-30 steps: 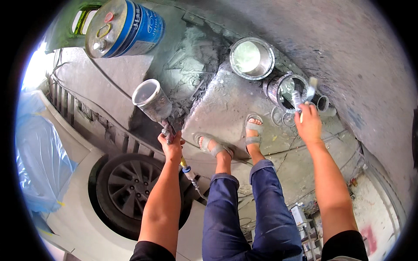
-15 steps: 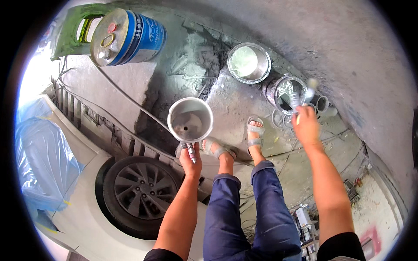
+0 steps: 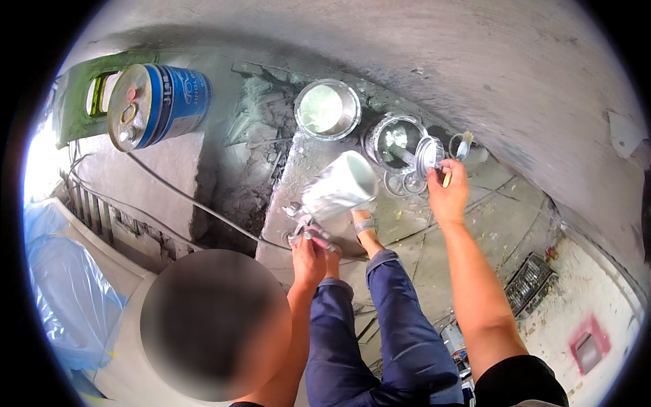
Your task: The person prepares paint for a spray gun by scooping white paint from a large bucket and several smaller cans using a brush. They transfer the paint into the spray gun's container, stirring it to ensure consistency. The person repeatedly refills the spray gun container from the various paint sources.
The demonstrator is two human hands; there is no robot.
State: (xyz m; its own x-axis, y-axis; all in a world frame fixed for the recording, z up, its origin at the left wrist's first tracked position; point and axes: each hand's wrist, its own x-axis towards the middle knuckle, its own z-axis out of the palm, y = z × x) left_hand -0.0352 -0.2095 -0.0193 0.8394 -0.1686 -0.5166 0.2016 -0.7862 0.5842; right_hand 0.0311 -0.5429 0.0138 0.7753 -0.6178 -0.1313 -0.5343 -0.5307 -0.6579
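Note:
My left hand [image 3: 308,261] is wrapped round a spray gun [image 3: 314,234], whose silver cup [image 3: 339,186] tips over to the right, its mouth uncovered and smeared by motion. My right hand [image 3: 449,198] grips a round silver lid [image 3: 428,154] at its edge. A small yellow stick-like piece [image 3: 446,180] shows between those fingers; what it belongs to I cannot make out. Just left of the lid is an open can [image 3: 395,140] with silvery contents. A brush [image 3: 464,144] leans in a small container beyond the right hand. Left of the can sits a round tub [image 3: 327,108] with pale green contents.
A blue metal drum [image 3: 173,102] stands at the far left by a green panel [image 3: 74,112]. A hose [image 3: 196,200] crosses the floor. Blue plastic sheeting [image 3: 68,271] covers part of a light car body. A blurred dark round patch [image 3: 213,319] hides the wheel area. The wall curves behind.
The spray gun's cup has tipped from upright to the right. My right hand has lifted a lid into plain view beside the can. The view has shifted, and a blurred patch covers the wheel.

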